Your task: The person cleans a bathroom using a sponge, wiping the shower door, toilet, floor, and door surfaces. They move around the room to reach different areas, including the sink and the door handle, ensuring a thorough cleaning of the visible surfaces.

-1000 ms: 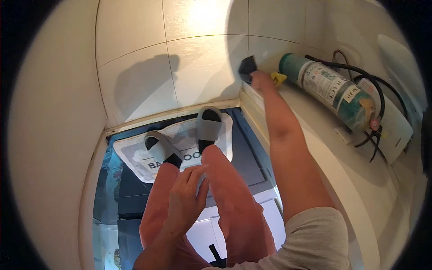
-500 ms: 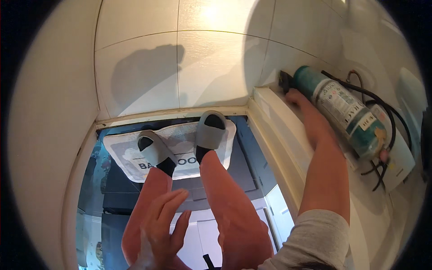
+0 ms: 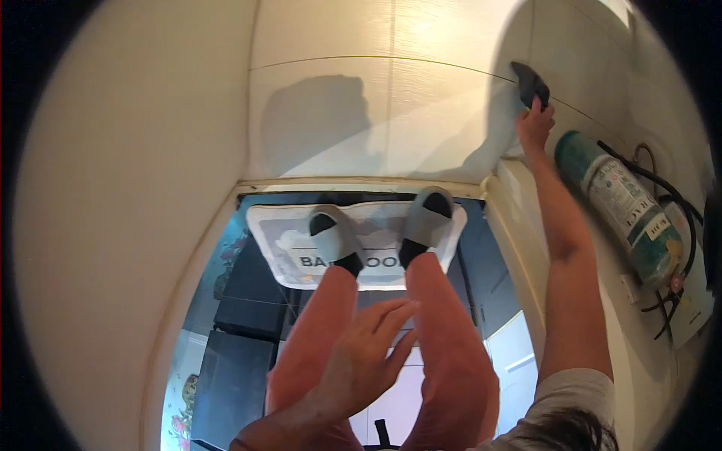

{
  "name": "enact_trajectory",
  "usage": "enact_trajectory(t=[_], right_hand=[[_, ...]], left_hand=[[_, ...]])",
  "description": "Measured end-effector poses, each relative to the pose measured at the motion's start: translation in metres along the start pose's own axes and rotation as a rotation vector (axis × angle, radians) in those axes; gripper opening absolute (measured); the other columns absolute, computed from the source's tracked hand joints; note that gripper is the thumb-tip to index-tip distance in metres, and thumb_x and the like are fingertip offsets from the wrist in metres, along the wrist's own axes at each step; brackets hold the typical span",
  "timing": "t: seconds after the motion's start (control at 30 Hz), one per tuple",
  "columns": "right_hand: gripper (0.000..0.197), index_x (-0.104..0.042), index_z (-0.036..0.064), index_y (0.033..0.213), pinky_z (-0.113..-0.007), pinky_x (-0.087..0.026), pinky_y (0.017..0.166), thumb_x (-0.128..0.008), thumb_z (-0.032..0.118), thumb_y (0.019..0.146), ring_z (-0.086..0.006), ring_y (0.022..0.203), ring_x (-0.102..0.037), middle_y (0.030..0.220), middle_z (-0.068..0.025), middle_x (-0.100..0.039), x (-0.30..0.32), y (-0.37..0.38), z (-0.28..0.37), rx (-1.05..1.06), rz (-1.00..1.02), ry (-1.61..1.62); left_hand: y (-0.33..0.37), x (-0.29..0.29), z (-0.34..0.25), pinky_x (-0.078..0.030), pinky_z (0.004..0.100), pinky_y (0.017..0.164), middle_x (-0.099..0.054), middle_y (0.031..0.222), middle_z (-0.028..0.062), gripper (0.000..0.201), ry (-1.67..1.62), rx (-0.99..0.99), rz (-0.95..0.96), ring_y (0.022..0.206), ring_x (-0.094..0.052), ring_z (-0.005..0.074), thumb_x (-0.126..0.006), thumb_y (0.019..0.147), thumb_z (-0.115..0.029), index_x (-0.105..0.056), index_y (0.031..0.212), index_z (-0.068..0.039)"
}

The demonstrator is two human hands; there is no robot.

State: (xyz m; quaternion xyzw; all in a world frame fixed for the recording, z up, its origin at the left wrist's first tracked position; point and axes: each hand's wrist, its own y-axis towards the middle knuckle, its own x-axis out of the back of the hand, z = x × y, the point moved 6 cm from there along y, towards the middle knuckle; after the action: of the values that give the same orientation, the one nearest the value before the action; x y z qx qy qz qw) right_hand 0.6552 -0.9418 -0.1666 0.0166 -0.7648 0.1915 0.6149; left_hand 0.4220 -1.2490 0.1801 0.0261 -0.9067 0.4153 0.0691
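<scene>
My right hand is closed around a dark grey, elongated thing that tapers at its far end. Its kind does not show clearly. The arm stretches far out to the upper right, over pale tiles. Just to the right of that forearm is a green cylinder with a pale label and black hoses. My left hand hangs open in front of my legs, fingers stretched out and holding nothing.
My feet, in grey slippers, stand on a pale printed bath mat just before a raised threshold. A plain wall rises on the left, and a doorframe runs along the right. Dark cabinets appear at lower left.
My right hand has moved away from beside the cylinder's top, forward over the tiles, with the dark grey thing in it. The whole view has shifted leftward. My left hand stays open.
</scene>
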Motion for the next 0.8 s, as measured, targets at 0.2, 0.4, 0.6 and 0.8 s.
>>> enact_trajectory(t=[0.2,0.4,0.6,0.8], right_hand=[[0.082,-0.024,0.0045,0.14,-0.07,-0.011,0.099,-0.054,0.05,0.079,-0.0403,0.135,-0.015,0.138,-0.0269,-0.029,-0.039,-0.102,0.251,-0.039,-0.095,0.231],[0.048,-0.051,0.0168,0.126,-0.059,-0.014,0.107,-0.057,0.03,0.08,-0.0368,0.131,-0.026,0.138,-0.0059,-0.04,0.02,-0.253,0.455,1.014,0.045,0.453],[0.039,-0.048,0.0108,0.125,-0.047,-0.03,0.102,-0.048,0.024,0.089,-0.0188,0.105,-0.054,0.126,-0.0085,-0.048,-0.025,-0.242,0.318,0.704,0.399,0.664],[0.038,-0.055,0.0065,0.11,-0.048,-0.041,0.088,-0.064,0.022,0.076,-0.0355,0.104,-0.05,0.114,-0.0201,-0.05,-0.053,-0.185,0.096,0.04,0.404,0.06]], left_hand=[[-0.007,-0.002,0.014,-0.047,0.0371,0.083,-0.057,0.106,0.0155,0.032,0.01,-0.013,0.011,0.097,-0.057,0.0306,-0.062,0.082,-0.007,-0.055,0.112,-0.001],[-0.021,0.018,0.051,-0.046,0.0394,0.075,-0.055,0.093,0.0145,0.023,0.073,0.135,-0.086,0.086,-0.054,0.0315,-0.054,0.079,-0.001,-0.053,0.101,0.001],[-0.032,0.01,0.054,-0.046,0.0406,0.082,-0.056,0.098,0.0157,0.025,0.071,0.044,-0.038,0.095,-0.055,0.0326,-0.054,0.081,-0.004,-0.054,0.106,-0.001],[-0.047,0.0,0.061,-0.046,0.0396,0.082,-0.055,0.101,0.0153,0.026,0.08,-0.018,-0.052,0.094,-0.055,0.0312,-0.054,0.08,-0.004,-0.054,0.106,0.0]])
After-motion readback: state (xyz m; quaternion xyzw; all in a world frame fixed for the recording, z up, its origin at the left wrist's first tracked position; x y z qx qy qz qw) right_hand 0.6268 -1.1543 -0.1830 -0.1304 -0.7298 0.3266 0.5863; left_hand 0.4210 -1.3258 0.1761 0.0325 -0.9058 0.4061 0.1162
